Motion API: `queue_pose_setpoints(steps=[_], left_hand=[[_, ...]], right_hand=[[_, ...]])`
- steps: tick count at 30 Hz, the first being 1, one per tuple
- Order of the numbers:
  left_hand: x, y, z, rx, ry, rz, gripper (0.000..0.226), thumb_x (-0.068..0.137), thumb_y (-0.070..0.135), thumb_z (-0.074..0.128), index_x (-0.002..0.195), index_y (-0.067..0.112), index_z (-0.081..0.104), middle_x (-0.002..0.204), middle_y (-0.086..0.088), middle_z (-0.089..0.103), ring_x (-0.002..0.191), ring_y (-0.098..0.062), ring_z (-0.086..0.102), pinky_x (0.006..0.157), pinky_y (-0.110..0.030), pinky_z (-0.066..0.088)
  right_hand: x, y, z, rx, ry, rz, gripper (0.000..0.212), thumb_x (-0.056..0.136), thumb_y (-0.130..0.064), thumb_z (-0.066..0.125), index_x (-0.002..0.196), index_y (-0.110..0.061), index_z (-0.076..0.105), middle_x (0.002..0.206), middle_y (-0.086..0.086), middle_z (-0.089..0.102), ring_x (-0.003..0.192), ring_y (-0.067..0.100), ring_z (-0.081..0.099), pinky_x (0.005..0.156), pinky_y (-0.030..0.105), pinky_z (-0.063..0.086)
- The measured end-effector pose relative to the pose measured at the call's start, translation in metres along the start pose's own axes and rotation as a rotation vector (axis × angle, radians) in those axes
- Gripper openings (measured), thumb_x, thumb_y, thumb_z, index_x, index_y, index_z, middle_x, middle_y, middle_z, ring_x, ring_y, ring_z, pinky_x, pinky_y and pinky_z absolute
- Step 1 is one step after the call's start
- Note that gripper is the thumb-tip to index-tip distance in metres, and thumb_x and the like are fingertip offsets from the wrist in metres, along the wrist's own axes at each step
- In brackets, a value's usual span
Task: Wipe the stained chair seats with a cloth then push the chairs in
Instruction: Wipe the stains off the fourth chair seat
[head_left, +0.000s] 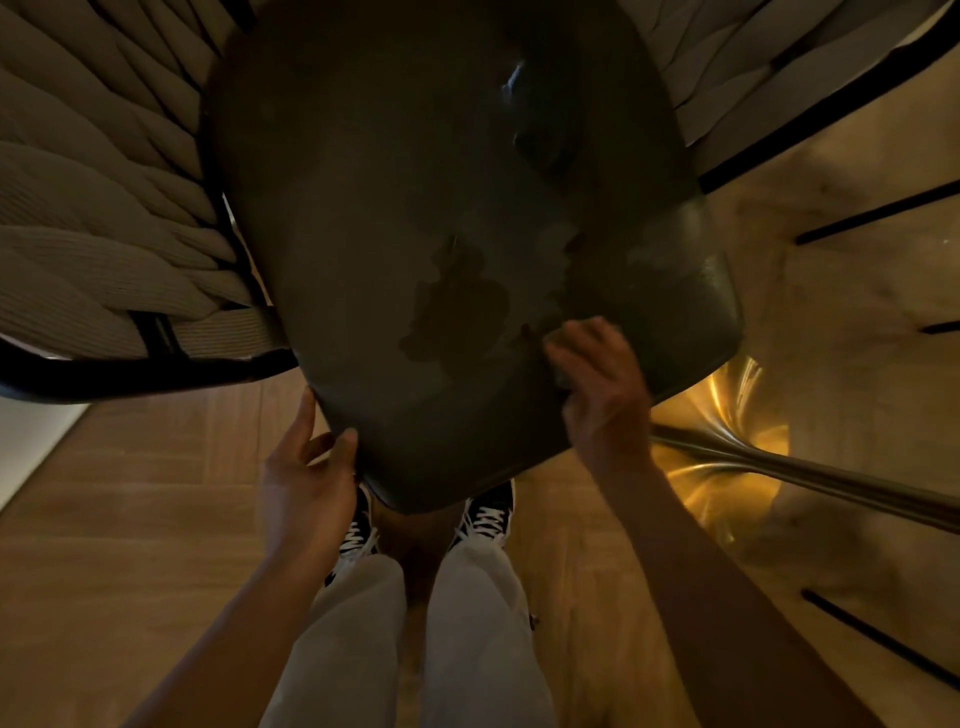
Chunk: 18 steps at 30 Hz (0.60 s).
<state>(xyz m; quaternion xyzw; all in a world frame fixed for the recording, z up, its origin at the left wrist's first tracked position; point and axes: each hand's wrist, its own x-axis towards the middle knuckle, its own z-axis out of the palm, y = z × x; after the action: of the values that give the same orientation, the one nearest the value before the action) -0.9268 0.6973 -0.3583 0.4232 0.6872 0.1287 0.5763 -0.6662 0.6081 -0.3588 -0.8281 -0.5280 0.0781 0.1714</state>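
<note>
A dark chair seat fills the middle of the view. A darker wet-looking stain and paler smeared patches mark its front half. My left hand holds the seat's front-left edge, thumb up along the rim. Near the front-right edge, my right hand lies on the seat with its fingers curled over a dark cloth. Only a small bit of the cloth shows under the palm.
Woven beige chair backs with black frames stand at the left and upper right. A brass table base rises at the right. My feet in black shoes stand on the wooden floor under the seat's front.
</note>
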Motion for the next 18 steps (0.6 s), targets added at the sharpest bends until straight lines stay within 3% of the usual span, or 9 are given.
queue_pose_setpoints(steps=[6,9,13,18], left_hand=[[0.000,-0.002,0.004,0.024,0.023,0.007,0.066,0.093,0.020,0.061,0.126,0.070,0.033,0.115,0.007,0.066,0.097,-0.010,0.065,0.086,-0.054,0.054],[0.001,-0.002,0.005,0.008,0.033,-0.008,0.067,0.093,0.018,0.062,0.128,0.067,0.035,0.117,0.003,0.067,0.099,-0.013,0.067,0.087,-0.054,0.054],[0.001,-0.002,0.005,0.001,0.032,-0.023,0.064,0.092,0.017,0.063,0.137,0.055,0.036,0.117,0.002,0.067,0.091,-0.007,0.067,0.083,-0.046,0.057],[0.002,0.002,0.001,-0.020,0.007,-0.073,0.059,0.090,0.025,0.064,0.133,0.056,0.038,0.111,0.004,0.071,0.095,-0.012,0.069,0.086,-0.049,0.056]], right_hand=[[0.053,0.073,-0.034,0.039,0.189,0.322,0.043,0.078,0.004,0.049,0.114,-0.012,0.067,0.130,0.012,0.057,0.129,0.031,0.045,0.109,0.046,0.036],[0.078,0.093,-0.046,0.044,0.164,0.522,0.046,0.086,0.002,0.047,0.125,-0.017,0.062,0.141,0.007,0.049,0.135,0.025,0.038,0.112,0.032,0.028],[0.105,0.105,-0.057,0.070,0.156,0.749,0.050,0.087,0.003,0.045,0.129,-0.021,0.059,0.131,0.004,0.058,0.123,0.023,0.050,0.102,0.027,0.036],[0.092,0.086,-0.045,0.036,0.177,0.708,0.049,0.086,-0.004,0.043,0.127,-0.024,0.060,0.129,0.004,0.060,0.120,0.023,0.053,0.101,0.027,0.037]])
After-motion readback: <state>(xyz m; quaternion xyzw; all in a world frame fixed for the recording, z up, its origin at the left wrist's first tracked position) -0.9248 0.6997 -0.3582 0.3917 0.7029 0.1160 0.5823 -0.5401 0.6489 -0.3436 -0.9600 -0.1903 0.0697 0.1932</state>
